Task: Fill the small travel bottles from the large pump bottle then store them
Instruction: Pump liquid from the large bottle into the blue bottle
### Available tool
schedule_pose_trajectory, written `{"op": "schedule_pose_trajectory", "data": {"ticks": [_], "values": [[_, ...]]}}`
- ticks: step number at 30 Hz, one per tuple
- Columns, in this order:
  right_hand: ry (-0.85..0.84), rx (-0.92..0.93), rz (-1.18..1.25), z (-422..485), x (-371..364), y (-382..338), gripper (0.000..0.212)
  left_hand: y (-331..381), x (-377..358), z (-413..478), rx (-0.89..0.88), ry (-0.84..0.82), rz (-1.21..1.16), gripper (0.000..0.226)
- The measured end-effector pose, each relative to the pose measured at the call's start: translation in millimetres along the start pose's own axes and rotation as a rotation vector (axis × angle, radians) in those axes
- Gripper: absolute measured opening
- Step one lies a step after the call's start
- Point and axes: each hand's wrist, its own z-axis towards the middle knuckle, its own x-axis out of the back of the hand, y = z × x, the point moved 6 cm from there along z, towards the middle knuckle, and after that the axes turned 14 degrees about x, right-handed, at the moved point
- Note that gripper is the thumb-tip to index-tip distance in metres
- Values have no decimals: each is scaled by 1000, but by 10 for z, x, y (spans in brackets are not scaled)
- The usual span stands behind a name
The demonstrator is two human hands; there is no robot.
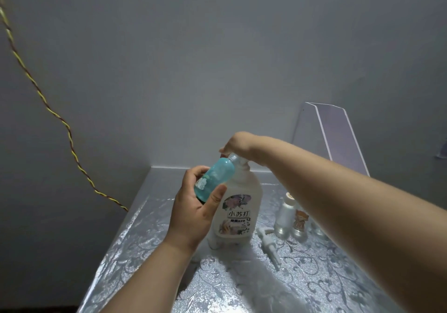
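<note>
Nearest to us, our two bare forearms reach out over the table (pixel 326 283), whose silver covering carries an embossed floral scroll pattern. Our left hand (pixel 193 213) has its grip closed around a small teal travel bottle (pixel 214 179), thumb on the near side and fingers wrapped behind; the bottle is tilted, its clear neck raised up and to the right until it meets the spout area of the large pump bottle (pixel 235 206). That white bottle stands upright on the table just behind our left hand, its label showing flowers and Chinese characters. Our right hand (pixel 235 143) comes in from the right and rests on top of the pump head, fingers curled down over it; we cannot tell how firmly it presses.

Right of the pump bottle, a loose white pump dispenser (pixel 267 243) lies on its side on the table. Just beyond it stand a frosted clear small bottle (pixel 285 216) and a small bottle with an orange cartoon label (pixel 301 223), close together and partly hidden by our right forearm.

Farther back, a clear acrylic stand (pixel 338 138) leans near the grey wall, and a twisted yellow-and-red cord (pixel 60 119) hangs down the wall at left.
</note>
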Motion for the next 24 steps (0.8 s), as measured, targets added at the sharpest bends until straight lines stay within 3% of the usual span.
{"op": "schedule_pose_trajectory", "data": {"ticks": [8,13,24], "values": [[4,10,16,-36,15,4,31,32,14,-6,-19,5,12,44],[40,51,-25,-107,167,-118,43,102,0,-9,-28,-6,-15,54],[31,-49,41,-66,-24,30,33,-42,-17,1,-7,17,-5,38]]}}
